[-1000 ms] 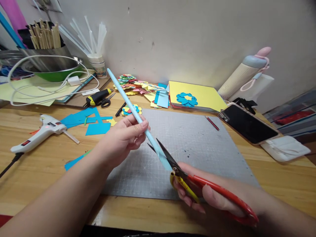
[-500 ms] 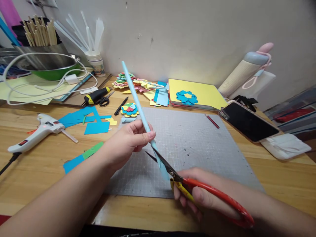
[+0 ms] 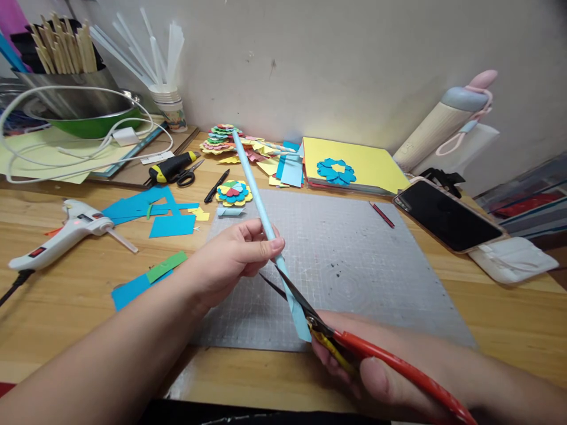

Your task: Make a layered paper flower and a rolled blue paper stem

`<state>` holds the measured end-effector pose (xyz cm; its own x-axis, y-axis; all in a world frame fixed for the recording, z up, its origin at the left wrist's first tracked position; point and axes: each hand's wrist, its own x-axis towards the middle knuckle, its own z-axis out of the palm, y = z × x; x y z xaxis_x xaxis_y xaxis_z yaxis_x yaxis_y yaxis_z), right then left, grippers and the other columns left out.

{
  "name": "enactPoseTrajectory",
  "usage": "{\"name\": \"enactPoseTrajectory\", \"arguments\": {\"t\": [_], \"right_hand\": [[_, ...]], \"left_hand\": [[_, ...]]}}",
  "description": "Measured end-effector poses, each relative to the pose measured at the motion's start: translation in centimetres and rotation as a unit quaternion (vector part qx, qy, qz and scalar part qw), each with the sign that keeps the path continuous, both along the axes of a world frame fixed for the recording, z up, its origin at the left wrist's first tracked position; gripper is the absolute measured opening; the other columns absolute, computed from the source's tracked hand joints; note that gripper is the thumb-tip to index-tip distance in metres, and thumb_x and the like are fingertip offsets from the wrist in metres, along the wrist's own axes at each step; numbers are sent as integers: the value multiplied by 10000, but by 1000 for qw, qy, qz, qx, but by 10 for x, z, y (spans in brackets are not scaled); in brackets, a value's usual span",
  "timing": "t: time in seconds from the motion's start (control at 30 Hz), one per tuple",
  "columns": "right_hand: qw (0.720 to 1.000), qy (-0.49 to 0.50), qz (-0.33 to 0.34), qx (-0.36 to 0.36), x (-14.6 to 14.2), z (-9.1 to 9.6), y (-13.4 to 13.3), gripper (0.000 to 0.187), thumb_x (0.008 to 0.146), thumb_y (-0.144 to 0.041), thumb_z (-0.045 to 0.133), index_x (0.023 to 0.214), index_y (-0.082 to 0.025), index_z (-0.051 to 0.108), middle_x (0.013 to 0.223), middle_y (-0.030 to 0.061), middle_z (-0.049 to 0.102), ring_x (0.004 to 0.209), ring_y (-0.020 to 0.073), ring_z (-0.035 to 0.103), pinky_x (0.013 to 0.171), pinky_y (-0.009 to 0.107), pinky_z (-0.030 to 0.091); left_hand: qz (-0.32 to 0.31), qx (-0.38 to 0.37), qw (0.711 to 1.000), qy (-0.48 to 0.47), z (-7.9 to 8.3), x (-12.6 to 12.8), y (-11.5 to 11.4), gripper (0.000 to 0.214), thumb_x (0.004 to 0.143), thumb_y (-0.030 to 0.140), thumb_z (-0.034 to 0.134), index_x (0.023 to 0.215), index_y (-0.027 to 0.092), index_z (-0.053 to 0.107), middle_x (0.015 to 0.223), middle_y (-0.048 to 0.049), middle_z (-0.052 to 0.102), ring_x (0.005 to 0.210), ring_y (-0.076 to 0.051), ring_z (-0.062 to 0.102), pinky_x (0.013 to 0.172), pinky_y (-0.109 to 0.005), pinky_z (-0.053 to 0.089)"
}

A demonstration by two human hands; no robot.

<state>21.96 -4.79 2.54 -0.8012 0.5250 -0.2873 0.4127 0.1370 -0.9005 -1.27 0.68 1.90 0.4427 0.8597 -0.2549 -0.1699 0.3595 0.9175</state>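
My left hand (image 3: 243, 251) pinches a light blue rolled paper tube (image 3: 256, 188) between thumb and fingers. The tube slants from the upper left down toward me, and its lower end is flattened with a loose flap. In my right hand (image 3: 349, 354) is a pair of scissors (image 3: 390, 354) with red and yellow handles. The dark blades are spread, with the tube's lower part lying between them. Both hands are above the grey cutting mat (image 3: 372, 283).
A white glue gun (image 3: 66, 236) and blue paper scraps (image 3: 172, 226) lie left. A layered paper flower (image 3: 234, 193), pen (image 3: 217, 186) and box cutter (image 3: 172, 167) sit beyond the mat. A phone (image 3: 447, 215) and pencil (image 3: 381, 215) are right. Yellow paper (image 3: 367, 153) lies at the back.
The tube's top end has shifted slightly right and lower. The right hand and scissor handles have moved a little right and down; the scissor blades remain spread around the tube.
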Motion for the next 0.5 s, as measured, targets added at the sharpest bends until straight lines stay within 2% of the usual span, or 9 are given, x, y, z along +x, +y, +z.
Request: {"name": "enactPoseTrajectory", "arguments": {"t": [0.1,0.27,0.5], "right_hand": [[999,24,28,-4,-2,6,3,706,824,-822,168,833,-196,495,754,28,485,635,141,404,541,249,401],[998,35,7,-46,-8,1,1,665,798,-845,217,797,-215,432,725,-2,419,625,138,353,522,255,346],[996,13,-6,-90,-11,-2,-3,520,913,-701,302,748,-211,359,666,-25,378,592,110,342,486,228,305]], "left_hand": [[1,2,1000,3,1,-1,0,226,744,325,729,733,166,568,591,66,441,472,-50,225,438,-233,117],[-1,8,1000,11,1,-2,0,203,747,302,713,725,171,559,578,70,434,475,-54,224,444,-238,122],[-9,11,1000,17,2,-1,0,197,743,292,707,720,169,555,567,74,427,471,-54,224,444,-242,123]]}}
